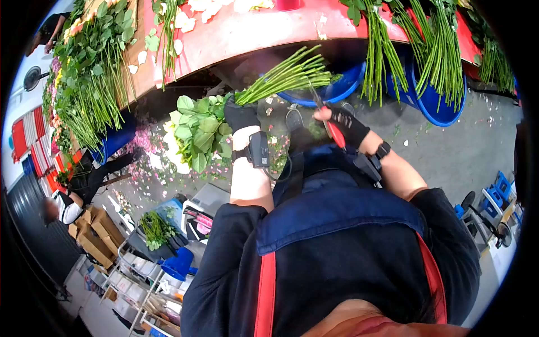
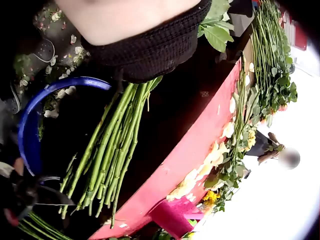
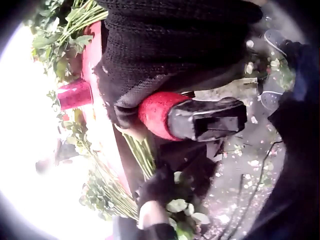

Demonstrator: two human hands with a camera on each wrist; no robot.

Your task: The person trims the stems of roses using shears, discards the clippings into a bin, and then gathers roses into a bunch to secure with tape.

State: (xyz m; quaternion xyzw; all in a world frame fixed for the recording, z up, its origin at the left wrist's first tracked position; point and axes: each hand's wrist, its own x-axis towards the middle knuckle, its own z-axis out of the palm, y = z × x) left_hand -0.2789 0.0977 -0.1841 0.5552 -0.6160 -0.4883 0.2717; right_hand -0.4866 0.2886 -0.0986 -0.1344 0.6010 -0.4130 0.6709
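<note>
"2 gloved hands, both busy. What does the left hand point(image 1: 242, 115) have?"

"It's wrapped round a bunch of green stems point(image 1: 281, 74), just below the leaves point(image 1: 205, 132). Leaves and pale blooms point(image 1: 174, 147) spill out towards the person's left."

"Why grip it there?"

"Probably because that gathers the bunch at its neck and leaves the bare ends free, fanned a little. They point to the person's right."

"And the right hand point(image 1: 348, 128)?"

"Its fingers are curled round the red-handled cutters point(image 1: 336, 135). The blades sit near the stem ends, though I can't tell whether they touch any."

"So the bunch lies crosswise so that the cutters can reach its ends?"

"I'd judge so. It's off the counter point(image 1: 252, 31) too, in front of the body, where both arms have room. A blue bucket point(image 2: 21, 127) stands beneath, near the counter's edge."

"What about the hanging stems point(image 1: 382, 64)?"

"They belong to other bundles, laid with their stems over the edge, perhaps to make them easy to grab."
</note>
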